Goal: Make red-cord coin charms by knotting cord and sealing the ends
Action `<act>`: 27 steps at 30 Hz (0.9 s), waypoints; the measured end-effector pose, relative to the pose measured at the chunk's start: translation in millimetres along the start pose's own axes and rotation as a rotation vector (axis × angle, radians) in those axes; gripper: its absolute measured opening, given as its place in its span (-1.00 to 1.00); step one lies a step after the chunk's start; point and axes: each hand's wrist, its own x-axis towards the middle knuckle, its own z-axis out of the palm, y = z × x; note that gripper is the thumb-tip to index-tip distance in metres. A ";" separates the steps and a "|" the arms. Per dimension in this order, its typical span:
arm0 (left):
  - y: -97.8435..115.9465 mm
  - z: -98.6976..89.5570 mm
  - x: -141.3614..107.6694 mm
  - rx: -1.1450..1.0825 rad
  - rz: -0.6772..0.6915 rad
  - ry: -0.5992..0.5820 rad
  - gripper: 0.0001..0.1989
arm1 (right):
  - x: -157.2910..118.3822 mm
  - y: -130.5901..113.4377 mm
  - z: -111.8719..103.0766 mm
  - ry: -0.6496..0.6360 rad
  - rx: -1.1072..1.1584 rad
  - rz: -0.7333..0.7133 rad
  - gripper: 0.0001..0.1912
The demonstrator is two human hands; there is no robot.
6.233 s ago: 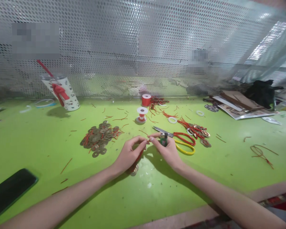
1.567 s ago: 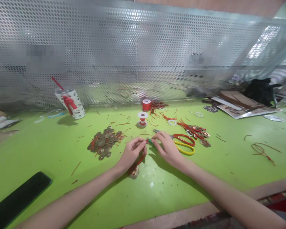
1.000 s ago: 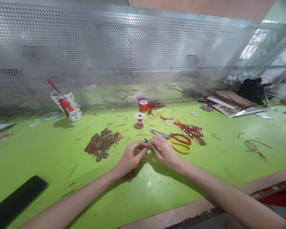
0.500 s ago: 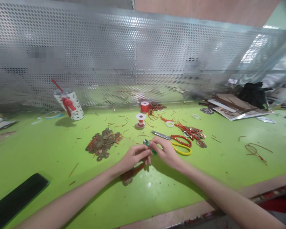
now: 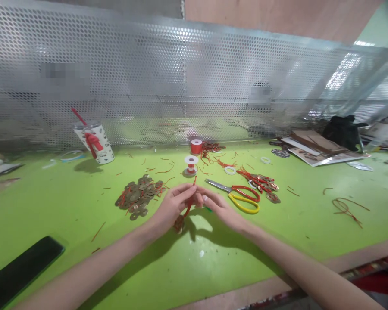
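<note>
Your 2 hands meet at the centre of the frame. Your left hand (image 5: 172, 206) has its fingers pinched together on a red cord (image 5: 188, 206), which runs down to a small bunch of coins (image 5: 179, 224) hanging just above the green table (image 5: 67, 206); held this way, the coins' weight seems to keep the cord taut. Your right hand (image 5: 220, 208) comes in from the right with its fingertips closed on the cord's upper end, touching the left fingertips (whether it also holds something small is hidden, though a green sliver shows under it).

Left of centre lies a coin pile (image 5: 138, 196) threaded with red, near your left hand. The scissors (image 5: 241, 196) lie just right of your right hand, blades pointing toward the centre. Above the hands stand 2 spools (image 5: 191, 164), 1 behind the other. Finished strings (image 5: 261, 183) lie further right, and a cup (image 5: 93, 137) sits at the upper left. A dark phone (image 5: 19, 271) lies at the lower left.
</note>
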 end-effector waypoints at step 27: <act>22.6 -28.5 23.0 -0.089 0.034 0.332 -0.81 | -0.8 14.1 21.3 -0.152 0.009 0.103 -0.65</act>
